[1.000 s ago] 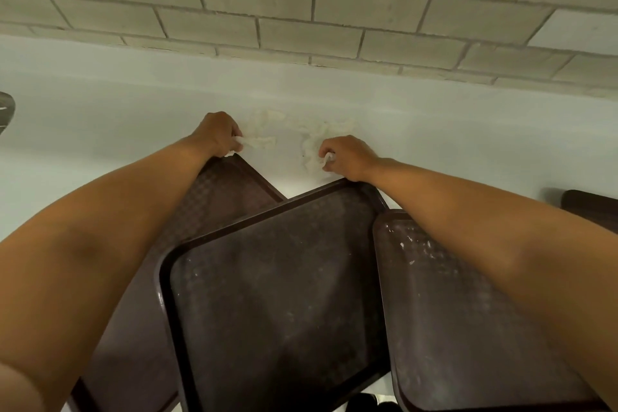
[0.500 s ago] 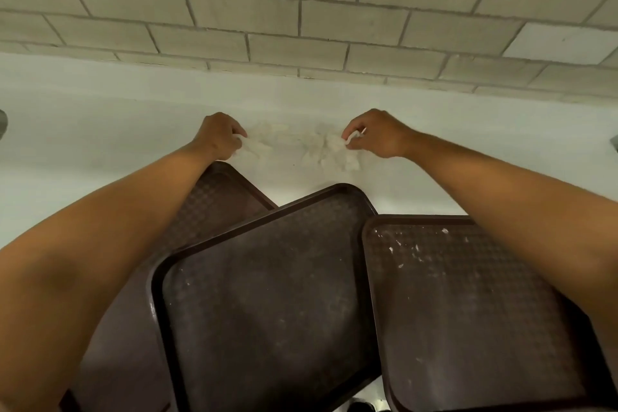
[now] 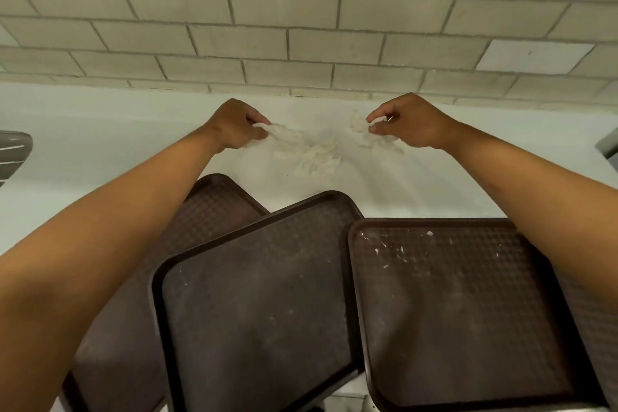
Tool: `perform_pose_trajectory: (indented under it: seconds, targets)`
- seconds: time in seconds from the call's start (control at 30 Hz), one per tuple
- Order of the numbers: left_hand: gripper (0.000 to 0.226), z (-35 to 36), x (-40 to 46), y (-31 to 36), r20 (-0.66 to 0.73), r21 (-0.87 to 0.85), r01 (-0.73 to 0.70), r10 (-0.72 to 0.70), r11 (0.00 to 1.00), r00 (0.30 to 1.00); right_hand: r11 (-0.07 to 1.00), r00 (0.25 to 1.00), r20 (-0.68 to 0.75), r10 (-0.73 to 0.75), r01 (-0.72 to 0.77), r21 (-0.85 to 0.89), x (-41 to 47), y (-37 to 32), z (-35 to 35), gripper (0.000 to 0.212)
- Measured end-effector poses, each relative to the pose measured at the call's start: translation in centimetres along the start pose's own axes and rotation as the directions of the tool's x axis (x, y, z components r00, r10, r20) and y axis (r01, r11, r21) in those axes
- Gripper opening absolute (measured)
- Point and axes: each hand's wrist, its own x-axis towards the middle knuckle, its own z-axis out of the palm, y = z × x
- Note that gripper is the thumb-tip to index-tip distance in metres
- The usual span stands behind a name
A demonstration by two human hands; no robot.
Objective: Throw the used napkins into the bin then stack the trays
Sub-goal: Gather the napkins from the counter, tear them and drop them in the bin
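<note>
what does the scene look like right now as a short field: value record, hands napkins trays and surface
left hand: pinches one end of the left napkin
right hand: pinches the right napkin
loose napkin: crumpled on the white counter between the hands, held by neither
middle tray: brown, angled, overlapping the left tray
right tray: brown, speckled with white crumbs, beside the middle tray
wall: pale brick behind the counter
bin: not in view
</note>
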Motion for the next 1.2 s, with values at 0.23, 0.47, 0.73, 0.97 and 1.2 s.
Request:
perform_pose_trajectory:
  seconds: [0.23,0.47,0.73,0.97,1.2]
  targets:
    - [0.03,1.9,-2.7,4.5,0.115,-0.16,0.051,-0.032,0.986,0.993,0.99,0.996,0.052,0.067,-0.073,0.123,-4.6,1.3,-2.1,0.015]
    - [0.032,7.6,-7.2,10.0,0.236,-0.367,0.126,-0.038,0.922,0.971,0.933,0.982,0.132,0.136,-0.172,0.315,-9.8,4.6,-3.3,0.028]
    - [0.021,15.6,-13.3,15.9,0.308,-0.572,0.237,-0.062,0.785,0.949,0.892,0.98,0.16,0.122,-0.179,0.416,-18.1,9.0,-4.9,0.011]
    - [0.025,21.4,-18.9,18.7,0.324,-0.636,0.264,-0.06,0.725,0.944,0.866,0.979,0.098,0.18,-0.205,0.457,-24.7,12.0,-4.8,0.013]
    - [0.032,23.7,-23.9,20.0,0.301,-0.683,0.227,-0.016,0.694,0.954,0.865,0.984,0.045,0.172,-0.173,0.47,-30.8,12.5,-3.9,0.018]
